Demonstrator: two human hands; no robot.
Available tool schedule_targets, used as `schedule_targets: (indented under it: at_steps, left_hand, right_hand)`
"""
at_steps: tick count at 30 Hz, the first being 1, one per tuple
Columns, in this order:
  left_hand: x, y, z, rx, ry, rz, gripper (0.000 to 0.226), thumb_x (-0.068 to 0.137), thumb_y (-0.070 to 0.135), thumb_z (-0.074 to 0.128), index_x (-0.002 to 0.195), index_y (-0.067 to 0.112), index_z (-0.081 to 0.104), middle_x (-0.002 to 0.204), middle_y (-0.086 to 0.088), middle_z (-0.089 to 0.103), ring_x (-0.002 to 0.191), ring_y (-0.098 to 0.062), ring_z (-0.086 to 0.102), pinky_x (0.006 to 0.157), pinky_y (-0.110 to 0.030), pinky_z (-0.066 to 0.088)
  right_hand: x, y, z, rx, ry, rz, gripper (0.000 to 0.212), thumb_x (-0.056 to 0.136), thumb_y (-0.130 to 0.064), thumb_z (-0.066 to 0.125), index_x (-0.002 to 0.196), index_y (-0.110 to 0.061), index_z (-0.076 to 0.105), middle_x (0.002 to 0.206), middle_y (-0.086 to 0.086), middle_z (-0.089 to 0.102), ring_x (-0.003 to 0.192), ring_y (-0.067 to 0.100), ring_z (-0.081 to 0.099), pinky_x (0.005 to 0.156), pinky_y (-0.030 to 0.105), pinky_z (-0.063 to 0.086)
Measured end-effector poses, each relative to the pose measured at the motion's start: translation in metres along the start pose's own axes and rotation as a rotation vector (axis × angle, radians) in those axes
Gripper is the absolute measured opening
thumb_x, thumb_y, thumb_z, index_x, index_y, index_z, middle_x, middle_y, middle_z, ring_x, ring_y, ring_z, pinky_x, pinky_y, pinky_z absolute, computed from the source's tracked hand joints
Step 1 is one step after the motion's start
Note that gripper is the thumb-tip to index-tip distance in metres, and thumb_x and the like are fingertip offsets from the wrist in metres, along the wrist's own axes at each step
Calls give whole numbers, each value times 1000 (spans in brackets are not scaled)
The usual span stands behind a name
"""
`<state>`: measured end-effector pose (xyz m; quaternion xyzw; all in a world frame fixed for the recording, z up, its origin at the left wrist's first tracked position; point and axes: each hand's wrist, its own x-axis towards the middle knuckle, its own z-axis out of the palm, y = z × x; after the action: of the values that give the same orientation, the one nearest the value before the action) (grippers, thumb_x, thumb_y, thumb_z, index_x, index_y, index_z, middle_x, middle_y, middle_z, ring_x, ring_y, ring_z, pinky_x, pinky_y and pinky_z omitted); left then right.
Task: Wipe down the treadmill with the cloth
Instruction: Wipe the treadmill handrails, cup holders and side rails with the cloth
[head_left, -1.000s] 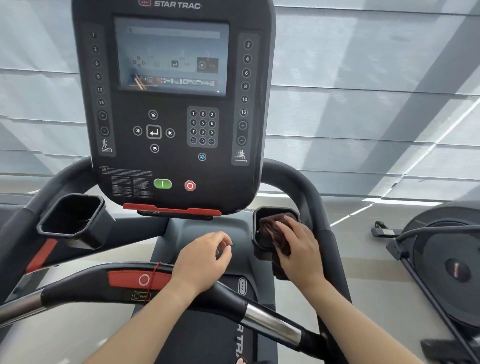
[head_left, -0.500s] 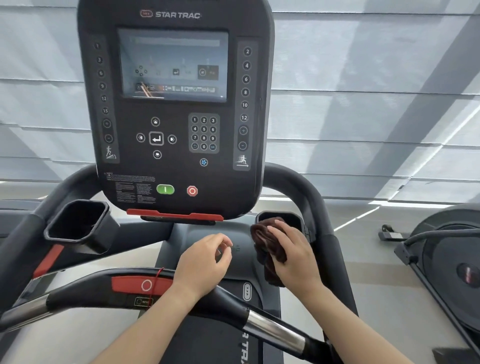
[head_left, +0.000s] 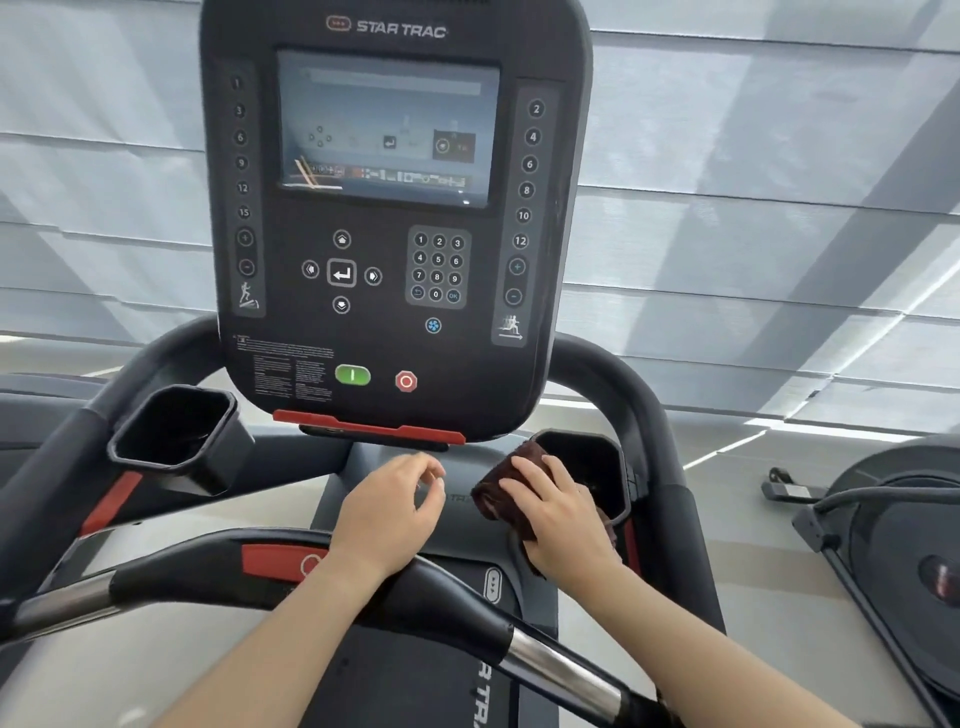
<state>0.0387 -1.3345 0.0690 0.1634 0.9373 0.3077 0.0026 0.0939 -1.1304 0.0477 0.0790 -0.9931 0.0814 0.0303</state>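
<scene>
A black treadmill console with a screen and keypad fills the upper middle. Below it, my right hand presses a bunched dark brown cloth against the left outer wall of the right cup holder. My left hand hovers over the grey motor cover beneath the console, fingers loosely curled and holding nothing. The curved front handlebar, black with a chrome section, crosses under both wrists.
An empty left cup holder sits at the left. A red strip edges the console's bottom. Another exercise machine with a dark round housing stands at the right. Grey window blinds hang behind.
My right hand has pulled the cloth out of the right cup holder and moved it left onto the holder's outer side. The view has shifted slightly downward. My left hand has barely moved.
</scene>
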Motion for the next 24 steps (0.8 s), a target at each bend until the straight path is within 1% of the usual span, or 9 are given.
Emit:
schedule_targets:
  at_steps: [2,4,8,10,13,15,18,22,24]
  left_hand:
    - [1,-1,1,6,-21,-3,10,86,35,49,93,37,57,86,20,58,79,-3,55,65,-24,47]
    - [1,-3,2,6,-38,-13,10,86,37,48,92,37,56,86,20,59,78,-3,55,65,-24,46]
    - [1,-3,2,1,-32,-15,11,86,37,46,91,35,56,87,19,60,76,-3,54,63,-22,41]
    - [1,-4,2,-5,-27,-17,12,86,37,45,90,34,55,88,18,60,75,-4,53,60,-20,37]
    - [0,-3,2,-19,-15,-18,11,85,36,45,89,33,54,85,18,56,72,-6,51,54,-15,31]
    - [0,-2,2,-25,-13,-15,13,85,35,45,91,32,55,87,17,57,74,-5,52,55,-18,34]
    - [-1,-1,1,-22,-2,-16,16,86,34,46,94,28,58,90,14,61,75,-5,50,61,-21,35]
    - [-2,-1,0,-24,-11,-17,17,87,33,45,96,27,59,91,12,61,72,-5,48,58,-18,33]
    - [-1,-1,0,-26,-13,-18,17,87,34,45,96,27,58,91,13,61,71,-5,47,55,-14,29]
  right_hand:
    - [15,-4,1,35,-15,40,59,77,-15,67,132,-19,46,149,3,35,138,36,24,92,50,45]
    - [25,-9,2,40,-11,86,56,82,-16,62,135,-19,42,152,1,30,140,35,17,96,50,41]
    - [7,-1,4,57,28,26,62,69,-7,73,127,-14,55,143,7,46,131,41,38,84,51,53]
    - [-3,9,8,77,68,-22,63,62,-4,78,122,-12,61,136,10,54,123,42,49,84,52,54]
    - [7,8,9,128,90,24,56,66,-4,76,120,-11,62,135,10,54,122,41,48,95,51,49]
    - [19,2,9,145,92,75,52,71,-5,71,121,-11,60,138,8,52,125,37,44,99,48,46]
    - [20,-2,9,149,116,89,50,71,-3,70,120,-10,61,137,10,52,124,37,44,98,45,44]
    - [-3,6,8,194,132,38,55,68,2,75,120,-10,63,136,10,54,123,36,49,100,46,43]
    - [-6,11,3,280,167,45,53,70,1,75,120,-13,63,135,5,55,124,27,50,101,39,41]
